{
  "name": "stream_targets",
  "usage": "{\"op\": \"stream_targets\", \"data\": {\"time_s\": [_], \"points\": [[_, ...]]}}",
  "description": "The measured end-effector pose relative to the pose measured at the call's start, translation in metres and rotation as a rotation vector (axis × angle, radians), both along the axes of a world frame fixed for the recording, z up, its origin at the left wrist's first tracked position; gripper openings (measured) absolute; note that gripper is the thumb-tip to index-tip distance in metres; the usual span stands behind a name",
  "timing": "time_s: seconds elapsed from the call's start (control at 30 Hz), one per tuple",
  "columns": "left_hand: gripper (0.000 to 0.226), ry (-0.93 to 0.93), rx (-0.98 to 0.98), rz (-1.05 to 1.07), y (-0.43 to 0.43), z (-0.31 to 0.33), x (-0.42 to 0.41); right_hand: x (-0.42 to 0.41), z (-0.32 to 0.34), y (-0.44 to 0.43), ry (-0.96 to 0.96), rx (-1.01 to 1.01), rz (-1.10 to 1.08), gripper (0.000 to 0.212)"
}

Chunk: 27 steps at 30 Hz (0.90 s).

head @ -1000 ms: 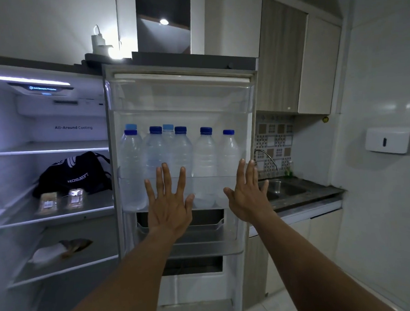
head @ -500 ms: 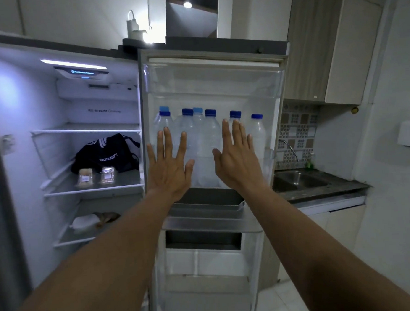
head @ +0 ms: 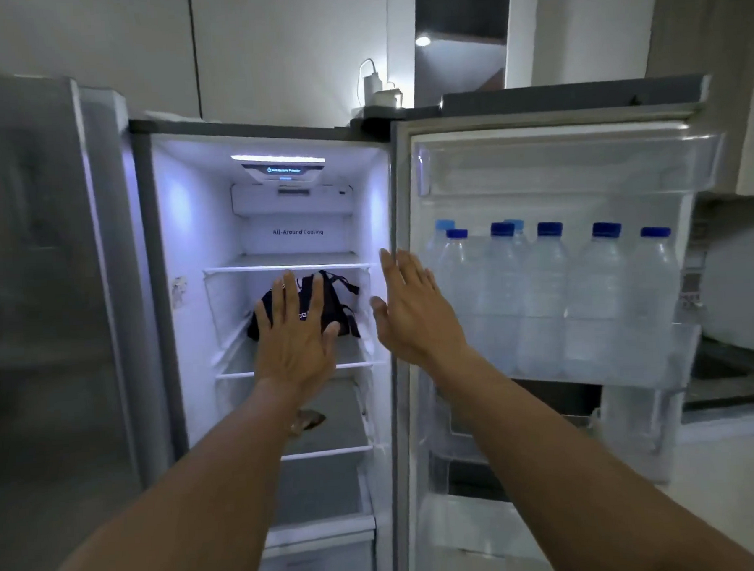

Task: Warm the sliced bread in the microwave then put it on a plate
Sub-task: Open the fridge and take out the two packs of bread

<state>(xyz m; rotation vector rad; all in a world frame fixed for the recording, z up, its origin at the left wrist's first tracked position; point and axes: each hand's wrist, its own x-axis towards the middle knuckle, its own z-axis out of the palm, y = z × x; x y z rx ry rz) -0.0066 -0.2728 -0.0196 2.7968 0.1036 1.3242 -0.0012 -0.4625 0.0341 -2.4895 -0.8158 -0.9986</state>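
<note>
Right, fridge (head: 276, 229) is open in front of me, lit inside, its door (head: 556, 319) swung out to my right. Door rack carries a row of clear water bottles (head: 541, 294) with blue caps, upright, no label I can read. Both hands are raised and empty, nothing pinched. Left hand (head: 297, 333) is flat with fingers spread, held in front of the middle shelf (head: 362, 363); right hand (head: 411, 309) is open with fingers loosely together, sitting over the edge where the cabinet meets the door. Behind my left hand a black bag (head: 337, 305) sits on that middle shelf; white lettering on it is mostly covered, can't read it. One shelf down, just past my left forearm, a small brownish thing (head: 309, 420) pokes out, partly hidden; can't tell what it is. Sliced bread: I can't pick it out anywhere, so if it's in here it's either behind my left hand on the middle shelf or it's that item below. My guess is the next reach goes forward and slightly down into the cabinet, and the left hand is the nearer one; the right would have to cross leftward. Long axis of the bread: can't tell. Readable text: "All-Around Cooling" (head: 297, 232) on the back wall; the blue-lit panel (head: 284, 170) near the ceiling light has small print, too blurred to read.
</note>
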Motion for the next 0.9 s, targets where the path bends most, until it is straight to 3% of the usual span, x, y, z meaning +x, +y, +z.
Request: {"op": "stream_targets", "data": {"time_s": [0.33,0.9], "points": [[0.067,0.119,0.051,0.004,0.138,-0.010,0.056,0.075,-0.025,0.134,0.125,0.028,-0.075,0.065],[0.065,0.244,-0.147,0.009,0.236,-0.094,0.259,0.301,-0.109,0.259,0.325,-0.010,-0.180,0.070]]}}
